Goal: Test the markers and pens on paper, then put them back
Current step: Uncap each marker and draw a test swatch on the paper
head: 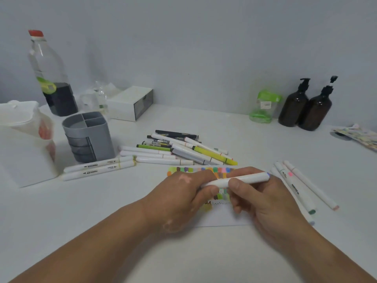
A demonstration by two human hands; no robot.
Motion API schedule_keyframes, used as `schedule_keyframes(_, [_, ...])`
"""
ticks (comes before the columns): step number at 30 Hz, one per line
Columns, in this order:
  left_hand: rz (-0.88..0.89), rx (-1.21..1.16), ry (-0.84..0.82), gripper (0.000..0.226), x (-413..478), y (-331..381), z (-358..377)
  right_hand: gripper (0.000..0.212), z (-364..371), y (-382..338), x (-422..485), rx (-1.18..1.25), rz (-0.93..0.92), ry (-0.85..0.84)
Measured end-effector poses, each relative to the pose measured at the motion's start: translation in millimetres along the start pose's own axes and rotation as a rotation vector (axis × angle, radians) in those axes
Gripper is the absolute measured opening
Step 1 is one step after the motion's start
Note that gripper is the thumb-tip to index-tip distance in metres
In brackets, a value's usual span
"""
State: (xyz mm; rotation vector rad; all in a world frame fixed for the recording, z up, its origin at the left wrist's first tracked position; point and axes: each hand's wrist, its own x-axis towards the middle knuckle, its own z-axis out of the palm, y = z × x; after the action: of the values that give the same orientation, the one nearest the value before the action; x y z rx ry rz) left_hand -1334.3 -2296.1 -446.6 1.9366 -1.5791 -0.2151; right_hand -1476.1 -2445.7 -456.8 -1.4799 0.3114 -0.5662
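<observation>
Both your hands hold one white cylindrical marker (236,179) level above the white sheet of test paper (221,216). Your left hand (181,198) pinches the marker's left end between thumb and fingers; your right hand (263,198) grips the barrel with the thumb on top, a blue-tinted tip showing at the right end. Whether a cap is on or coming off, I cannot tell.

The paper lies on the white table (183,252) beneath your hands. It carries one row of coloured swatches along its far edge, further swatches below and one dark zigzag line.

Counted items:
- Two white markers with black lettering (98,168) lie side by side, left of the paper, just in front of the holder.
- One loose heap of markers and pens (179,149) lies beyond the paper: mostly white barrels, with at least two black, one green and one yellow. They overlap, so an exact count is not possible.
- About four white markers (299,186) lie to the right of the paper, close together; tips of pink, green and pale peach show.
- One grey plastic pen holder (87,137) with four compartments stands upright at the left; nothing shows inside it.
- Two brown pump bottles (306,107) stand touching at the far right.
- One clear bottle with a red cap (51,76) holds dark liquid, far left.
</observation>
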Motion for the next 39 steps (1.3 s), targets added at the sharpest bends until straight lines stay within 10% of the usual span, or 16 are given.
schedule_keyframes(5, [0.071,-0.04,0.049,0.022,0.3,0.9,3.9,0.052,4.9,2.8,-2.5,0.0,0.024,-0.043])
schedule_keyframes(10, [-0.107,0.093,-0.041,0.066,-0.9,-13.9,-2.0,0.004,-1.3,2.7,1.2,0.122,0.064,0.08])
schedule_keyframes(18, [-0.115,0.166,-0.143,0.065,0.1,-15.6,-0.8,0.023,-1.5,3.9,-2.4,0.03,0.133,0.026])
schedule_keyframes(24, [-0.12,0.171,-0.166,0.065,0.5,-17.0,-1.6,0.015,3.4,1.6,-7.0,-0.518,0.077,0.046])
schedule_keyframes(39, [-0.148,0.18,-0.181,0.065,2.4,-16.0,-1.2,0.014,9.0,-6.0,-9.3,-0.609,0.122,0.016])
